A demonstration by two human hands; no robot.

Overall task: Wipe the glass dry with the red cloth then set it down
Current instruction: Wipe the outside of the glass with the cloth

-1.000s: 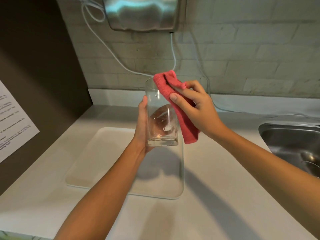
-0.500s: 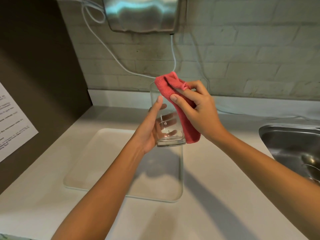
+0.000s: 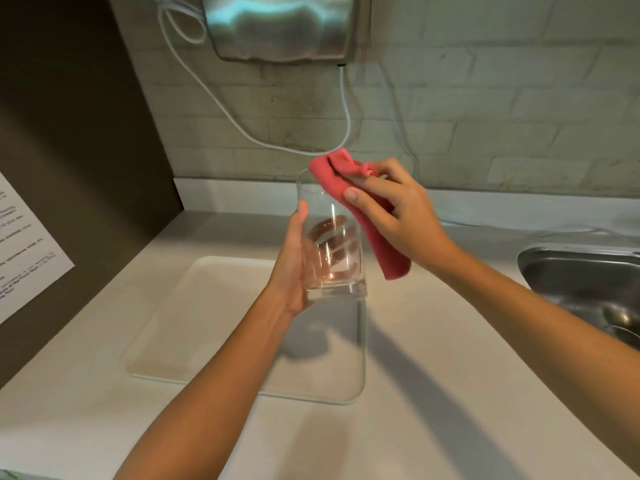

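A clear tall glass (image 3: 327, 216) is held upright in the air above the counter. My left hand (image 3: 294, 261) wraps its lower left side, with fingers visible through the glass. My right hand (image 3: 398, 216) grips a red cloth (image 3: 374, 233) and presses it against the glass's right side, from the rim downward. The cloth's loose end hangs beside the glass's lower right. The back of the glass is partly hidden by the cloth.
A white tray (image 3: 194, 323) lies on the pale counter (image 3: 433, 393) under the glass. A steel sink (image 3: 581, 282) sits at the right edge. A metal wall unit (image 3: 280, 29) with white cables (image 3: 242, 129) hangs above. A dark side panel with a paper sheet (image 3: 24, 244) stands left.
My left hand turned the glass and shifted its grip, opening briefly, then wrapping the lower side again. The right hand and cloth stayed against the glass's right side.
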